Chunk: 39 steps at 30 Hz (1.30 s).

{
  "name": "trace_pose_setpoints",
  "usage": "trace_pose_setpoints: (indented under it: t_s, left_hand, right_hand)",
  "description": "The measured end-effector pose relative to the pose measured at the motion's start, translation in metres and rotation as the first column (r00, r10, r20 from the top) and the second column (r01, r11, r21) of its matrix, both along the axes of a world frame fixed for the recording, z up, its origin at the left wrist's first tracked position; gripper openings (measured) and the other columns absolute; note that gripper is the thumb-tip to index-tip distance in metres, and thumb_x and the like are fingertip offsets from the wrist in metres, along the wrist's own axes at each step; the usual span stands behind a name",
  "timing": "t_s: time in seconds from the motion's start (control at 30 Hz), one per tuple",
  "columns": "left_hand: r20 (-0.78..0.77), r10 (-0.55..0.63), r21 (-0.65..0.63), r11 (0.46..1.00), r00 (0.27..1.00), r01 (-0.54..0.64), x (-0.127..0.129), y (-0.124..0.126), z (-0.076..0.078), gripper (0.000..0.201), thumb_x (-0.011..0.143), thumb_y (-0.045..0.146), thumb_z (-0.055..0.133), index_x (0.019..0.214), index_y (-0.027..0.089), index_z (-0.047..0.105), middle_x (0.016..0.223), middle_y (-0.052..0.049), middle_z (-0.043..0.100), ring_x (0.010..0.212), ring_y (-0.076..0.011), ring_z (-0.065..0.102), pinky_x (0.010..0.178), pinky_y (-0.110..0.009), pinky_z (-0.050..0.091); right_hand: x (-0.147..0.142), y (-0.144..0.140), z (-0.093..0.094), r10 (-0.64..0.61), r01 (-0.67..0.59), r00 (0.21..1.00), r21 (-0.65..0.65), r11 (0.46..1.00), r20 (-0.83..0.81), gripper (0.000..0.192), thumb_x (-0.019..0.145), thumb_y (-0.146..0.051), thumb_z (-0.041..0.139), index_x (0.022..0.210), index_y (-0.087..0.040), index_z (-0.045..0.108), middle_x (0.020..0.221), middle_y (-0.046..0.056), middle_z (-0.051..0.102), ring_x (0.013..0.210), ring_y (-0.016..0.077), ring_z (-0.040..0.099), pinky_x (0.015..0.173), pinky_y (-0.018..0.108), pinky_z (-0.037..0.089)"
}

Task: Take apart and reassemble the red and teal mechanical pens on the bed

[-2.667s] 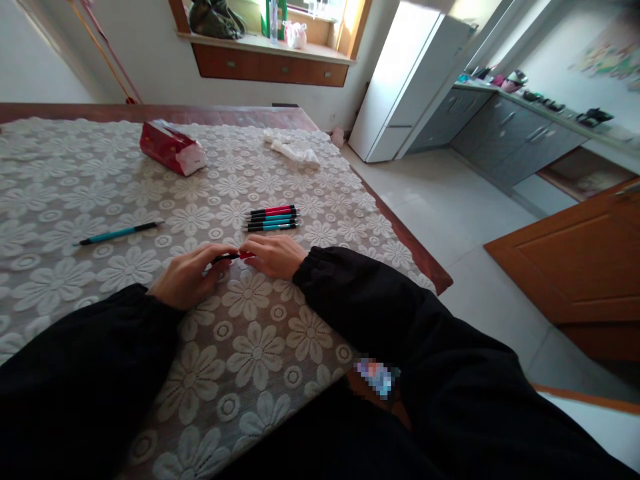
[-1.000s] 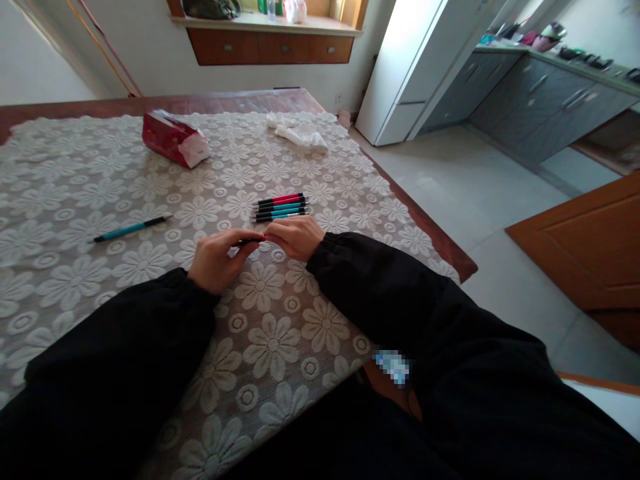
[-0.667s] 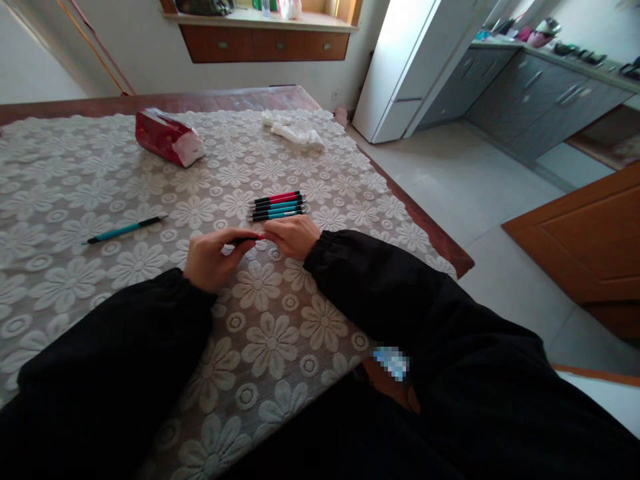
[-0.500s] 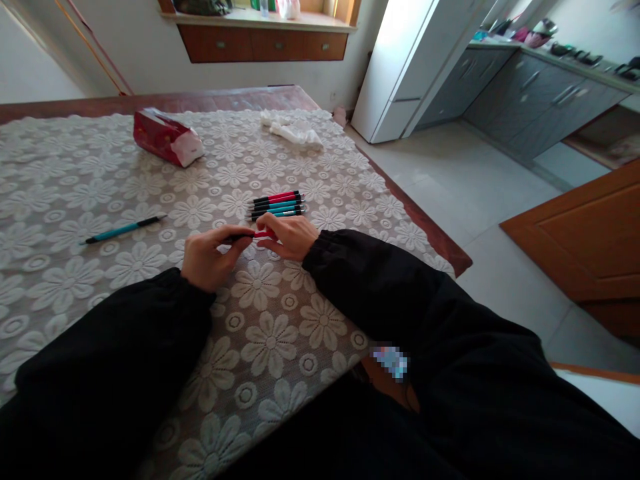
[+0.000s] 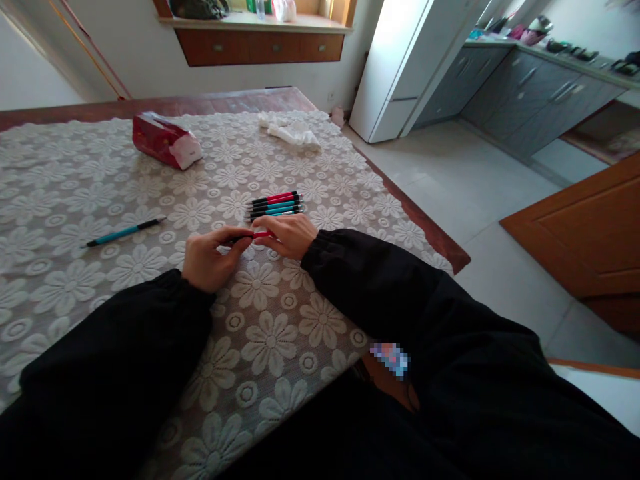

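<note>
Between my two hands is a red-and-black pen [image 5: 261, 235], held level just above the tablecloth. My left hand [image 5: 213, 259] pinches its black end between thumb and fingers. My right hand [image 5: 289, 236] is closed around the red part, and its fingers hide much of that end. Just beyond my right hand, several pens [image 5: 275, 205] lie side by side in a row, red-and-black at the far side and blue-and-black nearer. A single blue-and-black pen [image 5: 123, 233] lies apart, to the left of my left hand.
A white floral lace cloth [image 5: 270, 337] covers the wooden table. Toward its far side are a red packet [image 5: 165, 141] and a crumpled white plastic bag [image 5: 293, 132]. A fridge [image 5: 393, 67] stands beyond the table, and a wooden door [image 5: 580, 247] is at the right.
Both hands keep the same hold on the red-and-black pen, almost in place. The whole view has shifted very slightly; the other pens have not moved.
</note>
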<state>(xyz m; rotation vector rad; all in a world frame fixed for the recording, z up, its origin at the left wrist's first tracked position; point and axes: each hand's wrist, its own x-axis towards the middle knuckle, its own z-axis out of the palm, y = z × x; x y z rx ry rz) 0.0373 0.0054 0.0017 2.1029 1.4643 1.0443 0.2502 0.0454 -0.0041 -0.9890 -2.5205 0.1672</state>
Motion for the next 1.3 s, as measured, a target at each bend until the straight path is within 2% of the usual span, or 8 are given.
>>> trace_pose_setpoints:
  t_s: [0.17, 0.3, 0.47, 0.63, 0.77, 0.9, 1.1, 1.3]
  left_hand:
    - [0.022, -0.005, -0.006, 1.000, 1.000, 0.005, 0.001, 0.000, 0.000, 0.021, 0.087, 0.036, 0.067, 0.098, 0.023, 0.079, 0.091, 0.000, 0.079, 0.075, -0.0161, 0.073, 0.074, -0.026, 0.059]
    - [0.012, 0.012, 0.002, 1.000, 1.000, -0.012, 0.001, -0.001, 0.001, 0.023, 0.086, 0.038, 0.067, 0.099, 0.023, 0.079, 0.090, 0.000, 0.079, 0.075, -0.0165, 0.073, 0.075, -0.026, 0.058]
    - [0.022, 0.000, -0.030, 1.000, 1.000, 0.000, 0.001, 0.000, 0.003, 0.022, 0.087, 0.037, 0.065, 0.098, 0.024, 0.079, 0.093, 0.000, 0.079, 0.077, -0.0164, 0.073, 0.074, -0.025, 0.058]
    - [0.047, 0.018, -0.055, 0.998, 0.999, -0.016, 0.002, 0.000, 0.005, 0.025, 0.086, 0.040, 0.065, 0.098, 0.022, 0.078, 0.092, -0.002, 0.079, 0.075, -0.0169, 0.072, 0.075, -0.027, 0.058]
    - [0.043, 0.051, -0.104, 0.994, 0.998, -0.047, 0.002, 0.001, 0.007, 0.031, 0.090, 0.043, 0.059, 0.099, 0.019, 0.076, 0.084, -0.004, 0.078, 0.066, -0.0151, 0.068, 0.063, -0.024, 0.054]
    - [0.059, 0.055, -0.153, 0.987, 0.997, -0.045, 0.002, 0.002, 0.008, 0.034, 0.090, 0.045, 0.057, 0.099, 0.016, 0.074, 0.075, -0.003, 0.076, 0.054, -0.0128, 0.060, 0.052, -0.023, 0.046]
    - [-0.009, 0.040, -0.157, 0.987, 0.999, -0.041, 0.002, 0.000, 0.013, 0.040, 0.091, 0.048, 0.053, 0.071, 0.018, 0.070, 0.062, 0.000, 0.067, 0.046, -0.0106, 0.048, 0.047, -0.025, 0.036]
    - [-0.072, 0.014, -0.138, 0.990, 0.997, -0.024, -0.001, 0.001, 0.010, 0.047, 0.096, 0.047, 0.044, 0.060, 0.020, 0.057, 0.049, 0.002, 0.051, 0.046, -0.0123, 0.045, 0.048, -0.027, 0.031]
  right_hand:
    - [0.000, -0.001, 0.001, -0.012, 0.011, 0.999, 0.016, 1.000, 0.045, 0.037, 0.107, -0.043, 0.037, 0.104, -0.019, 0.065, 0.089, 0.004, 0.071, 0.078, 0.0150, 0.062, 0.067, 0.027, 0.032]
    - [0.000, 0.001, 0.002, 0.022, -0.022, 1.000, 0.063, 0.998, -0.002, 0.036, 0.105, -0.045, 0.042, 0.110, -0.017, 0.063, 0.093, 0.005, 0.071, 0.084, 0.0158, 0.062, 0.071, 0.027, 0.034]
    - [0.000, 0.003, -0.002, 0.044, -0.044, 0.999, 0.079, 0.996, 0.002, 0.037, 0.107, -0.045, 0.039, 0.108, -0.017, 0.063, 0.094, 0.006, 0.071, 0.085, 0.0156, 0.062, 0.073, 0.027, 0.035]
    - [0.001, 0.004, -0.004, 0.077, -0.085, 0.995, 0.152, 0.985, 0.060, 0.037, 0.107, -0.043, 0.037, 0.108, -0.019, 0.064, 0.097, 0.005, 0.070, 0.086, 0.0163, 0.060, 0.075, 0.028, 0.035]
    - [0.002, 0.005, -0.002, 0.046, -0.062, 0.996, 0.206, 0.977, 0.079, 0.044, 0.108, -0.046, 0.032, 0.105, -0.019, 0.067, 0.091, 0.004, 0.069, 0.084, 0.0171, 0.058, 0.076, 0.031, 0.034]
    - [0.002, 0.007, -0.001, 0.037, -0.051, 0.997, 0.230, 0.972, 0.062, 0.037, 0.107, -0.043, 0.038, 0.112, -0.019, 0.065, 0.091, 0.005, 0.069, 0.086, 0.0178, 0.057, 0.078, 0.032, 0.033]
    - [0.002, 0.009, 0.000, 0.048, -0.056, 0.998, 0.242, 0.969, 0.037, 0.038, 0.108, -0.041, 0.034, 0.106, -0.018, 0.065, 0.090, 0.005, 0.070, 0.087, 0.0180, 0.057, 0.081, 0.033, 0.033]
    - [0.002, 0.007, 0.004, 0.072, -0.079, 0.997, 0.253, 0.964, 0.037, 0.042, 0.109, -0.041, 0.030, 0.104, -0.018, 0.065, 0.090, 0.005, 0.068, 0.088, 0.0177, 0.056, 0.081, 0.033, 0.034]
